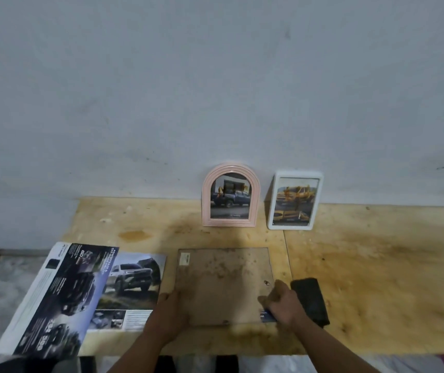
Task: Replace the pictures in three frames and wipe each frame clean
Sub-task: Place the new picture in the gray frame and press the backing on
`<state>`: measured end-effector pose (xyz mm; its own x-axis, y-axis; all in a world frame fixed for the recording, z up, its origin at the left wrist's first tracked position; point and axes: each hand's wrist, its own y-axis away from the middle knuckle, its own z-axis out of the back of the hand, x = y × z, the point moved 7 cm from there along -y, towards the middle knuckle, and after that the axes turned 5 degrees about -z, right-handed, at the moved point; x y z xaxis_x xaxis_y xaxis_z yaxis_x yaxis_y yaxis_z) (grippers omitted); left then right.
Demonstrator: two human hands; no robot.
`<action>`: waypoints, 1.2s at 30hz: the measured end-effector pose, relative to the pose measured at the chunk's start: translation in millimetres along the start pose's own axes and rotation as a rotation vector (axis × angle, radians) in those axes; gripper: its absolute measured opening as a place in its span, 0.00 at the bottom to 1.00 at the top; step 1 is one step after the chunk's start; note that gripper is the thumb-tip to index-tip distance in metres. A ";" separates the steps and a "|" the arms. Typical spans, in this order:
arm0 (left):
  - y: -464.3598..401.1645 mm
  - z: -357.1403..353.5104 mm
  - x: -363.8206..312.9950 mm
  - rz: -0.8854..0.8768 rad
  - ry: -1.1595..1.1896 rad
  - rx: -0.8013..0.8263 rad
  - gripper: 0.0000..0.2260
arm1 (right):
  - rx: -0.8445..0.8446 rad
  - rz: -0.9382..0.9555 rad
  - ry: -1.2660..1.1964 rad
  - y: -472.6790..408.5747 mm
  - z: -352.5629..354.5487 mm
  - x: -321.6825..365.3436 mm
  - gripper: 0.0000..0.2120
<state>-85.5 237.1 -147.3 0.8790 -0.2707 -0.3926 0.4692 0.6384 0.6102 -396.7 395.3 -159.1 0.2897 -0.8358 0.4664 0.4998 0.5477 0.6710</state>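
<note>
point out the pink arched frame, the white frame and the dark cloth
pink arched frame [206, 203]: head view, left side of its rim
white frame [272, 203]: head view, left border
dark cloth [309, 300]: head view, its middle

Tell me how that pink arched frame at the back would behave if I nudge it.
The pink arched frame stands nearly upright against the wall on a narrow bottom edge, so a nudge near its top would probably tip it forward. It looks like thin moulding, likely light. On the plywood table, a low push might slide it instead.
</note>
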 end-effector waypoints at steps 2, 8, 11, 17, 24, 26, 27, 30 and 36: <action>3.0 -1.1 -0.5 0.033 0.090 -0.026 0.33 | 0.052 -0.025 -0.123 1.8 -8.2 -8.2 0.32; 7.7 0.2 0.7 0.092 0.253 -0.076 0.37 | 0.071 -0.033 -0.451 23.7 2.1 8.7 0.34; 13.2 11.9 -0.7 0.071 0.397 -0.117 0.23 | 0.073 0.007 -0.488 23.5 12.6 10.6 0.28; 10.3 67.8 0.8 0.057 0.711 -0.192 0.16 | 0.109 -0.041 -0.636 28.0 58.7 35.1 0.15; 22.2 137.4 -29.5 -0.073 0.802 -0.164 0.08 | 0.242 -0.066 -0.755 28.1 105.7 69.8 0.18; 29.2 151.3 -42.1 -0.120 0.866 -0.171 0.08 | 0.278 -0.048 -0.778 28.4 114.5 77.5 0.11; 32.3 158.2 -47.3 -0.129 0.890 -0.191 0.08 | 0.291 -0.020 -0.787 25.2 119.0 80.1 0.10; 24.2 170.0 -52.3 -0.111 0.983 -0.245 0.11 | 0.222 0.058 -0.739 24.9 130.1 93.1 0.17; 13.7 140.6 -57.8 0.001 1.187 -0.239 0.15 | 0.166 0.070 -1.003 30.0 107.0 109.3 0.18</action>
<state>-117.9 160.2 -19.5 0.1947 0.4793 -0.8558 0.3311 0.7892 0.5173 -437.3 324.5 -26.3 -0.5420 -0.4255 0.7247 0.3666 0.6563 0.6595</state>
